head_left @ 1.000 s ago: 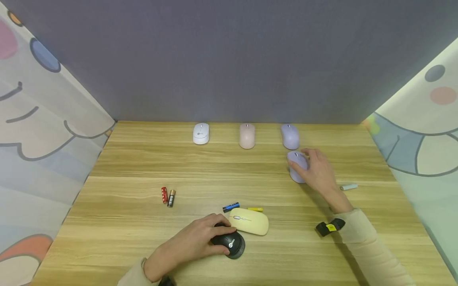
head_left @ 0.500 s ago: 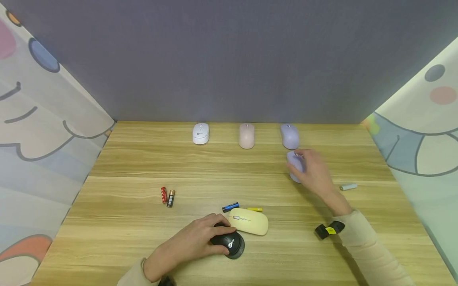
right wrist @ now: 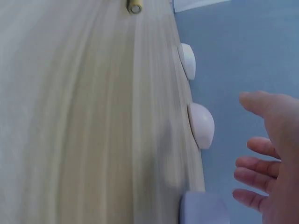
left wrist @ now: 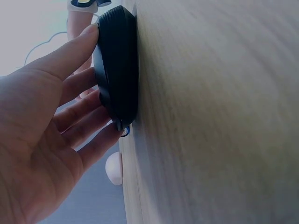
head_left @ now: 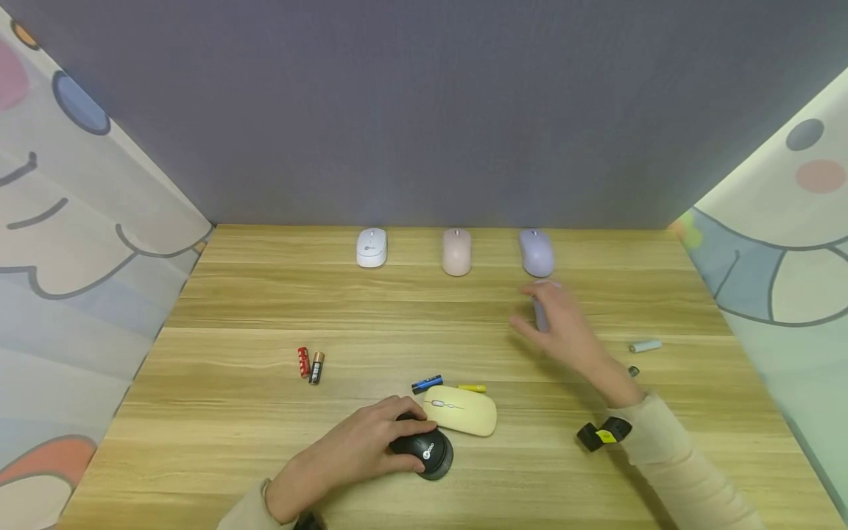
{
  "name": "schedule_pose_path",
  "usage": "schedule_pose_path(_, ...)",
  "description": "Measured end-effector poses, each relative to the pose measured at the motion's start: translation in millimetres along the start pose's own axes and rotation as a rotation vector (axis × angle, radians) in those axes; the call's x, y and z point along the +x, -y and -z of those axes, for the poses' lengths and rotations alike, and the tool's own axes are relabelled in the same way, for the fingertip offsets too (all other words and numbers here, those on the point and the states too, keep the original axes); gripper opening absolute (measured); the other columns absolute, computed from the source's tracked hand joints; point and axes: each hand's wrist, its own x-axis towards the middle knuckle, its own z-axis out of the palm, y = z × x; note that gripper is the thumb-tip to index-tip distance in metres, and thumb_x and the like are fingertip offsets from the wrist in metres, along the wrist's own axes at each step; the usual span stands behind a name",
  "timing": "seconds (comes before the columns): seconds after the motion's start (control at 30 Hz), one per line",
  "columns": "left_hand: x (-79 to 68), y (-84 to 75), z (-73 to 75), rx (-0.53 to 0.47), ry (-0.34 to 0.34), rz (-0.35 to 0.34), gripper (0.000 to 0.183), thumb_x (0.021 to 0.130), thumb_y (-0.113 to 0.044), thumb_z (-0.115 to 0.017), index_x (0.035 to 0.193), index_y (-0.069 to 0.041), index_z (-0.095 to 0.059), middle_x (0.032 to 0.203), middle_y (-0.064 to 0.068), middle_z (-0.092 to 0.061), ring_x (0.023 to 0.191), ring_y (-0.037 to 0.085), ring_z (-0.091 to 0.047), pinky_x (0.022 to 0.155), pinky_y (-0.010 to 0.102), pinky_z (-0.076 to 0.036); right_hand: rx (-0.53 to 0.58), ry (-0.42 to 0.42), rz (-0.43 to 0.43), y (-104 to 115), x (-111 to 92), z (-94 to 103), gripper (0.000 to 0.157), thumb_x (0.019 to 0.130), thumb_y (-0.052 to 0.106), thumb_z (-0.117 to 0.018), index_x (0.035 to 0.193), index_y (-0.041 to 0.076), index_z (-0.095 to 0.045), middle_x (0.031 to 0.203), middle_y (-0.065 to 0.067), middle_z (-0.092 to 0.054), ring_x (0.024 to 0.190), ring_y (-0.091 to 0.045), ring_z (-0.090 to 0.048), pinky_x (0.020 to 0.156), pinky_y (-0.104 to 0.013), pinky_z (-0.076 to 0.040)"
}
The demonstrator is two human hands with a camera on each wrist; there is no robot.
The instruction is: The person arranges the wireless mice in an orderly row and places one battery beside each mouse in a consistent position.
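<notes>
My left hand [head_left: 374, 438] holds a black computer mouse [head_left: 433, 453], thumb at one side and fingers over the other. In the left wrist view, the black mouse [left wrist: 117, 70] lies close along the wood surface with the thumb on its top. My right hand [head_left: 559, 335] is above a lilac mouse [head_left: 541, 316], its thumb and fingers spread apart and holding nothing. The hand covers most of that mouse. In the right wrist view the right hand [right wrist: 280, 156] is off to the side with relaxed fingers. A pale yellow mouse [head_left: 460, 411] lies just beyond the black one.
A white mouse [head_left: 372, 248], a pink mouse [head_left: 457, 252] and a second lilac mouse [head_left: 537, 253] line the back edge by the grey panel [head_left: 437, 110]. Red [head_left: 303, 362], black [head_left: 316, 368], blue [head_left: 427, 383], yellow [head_left: 472, 388] and pale [head_left: 645, 346] batteries lie about.
My right hand has let go of the nearer lilac mouse, spread its fingers and drawn slightly left and toward me. A small dark battery end now shows beside the right wrist. The left hand stays put.
</notes>
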Motion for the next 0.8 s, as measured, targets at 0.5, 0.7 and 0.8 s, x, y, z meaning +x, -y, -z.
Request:
schedule_pose_path(0.5, -0.5, 0.8, -0.5, -0.011, -0.007, -0.008, 0.048, 0.093, -0.047, -0.075, 0.129, -0.015, -0.074, 0.122, -0.006, -0.064, 0.109, 0.006, -0.060, 0.092, 0.021, -0.056, 0.062, 0.168, 0.130, 21.3, -6.7, -18.1, 0.060, 0.089, 0.030, -0.081, 0.135, -0.002, -0.058, 0.133, -0.018, -0.064, 0.124, -0.034, -0.058, 0.106, -0.054, -0.049)
schedule_pose_path(0.7, -0.3, 1.0, -0.5, -0.006, -0.005, -0.009, 0.048, 0.093, -0.048, -0.074, 0.128, -0.016, -0.074, 0.122, -0.006, -0.064, 0.109, 0.006, -0.060, 0.092, 0.021, -0.055, 0.079, 0.235, 0.166, 29.6, -10.5, -21.4, 0.060, 0.090, 0.034, -0.080, 0.138, 0.005, -0.058, 0.138, -0.013, -0.061, 0.129, -0.033, -0.057, 0.111, -0.054, -0.046)
schedule_pose_path(0.8, -0.4, 1.1, -0.4, -0.006, -0.004, -0.007, 0.048, 0.093, -0.048, -0.074, 0.129, -0.016, -0.074, 0.122, -0.006, -0.064, 0.109, 0.006, -0.060, 0.092, 0.021, -0.055, 0.084, 0.271, 0.198, 34.6, -11.6, -22.7, 0.060, 0.091, 0.037, -0.079, 0.139, 0.007, -0.059, 0.139, -0.011, -0.061, 0.131, -0.032, -0.056, 0.113, -0.052, -0.045)
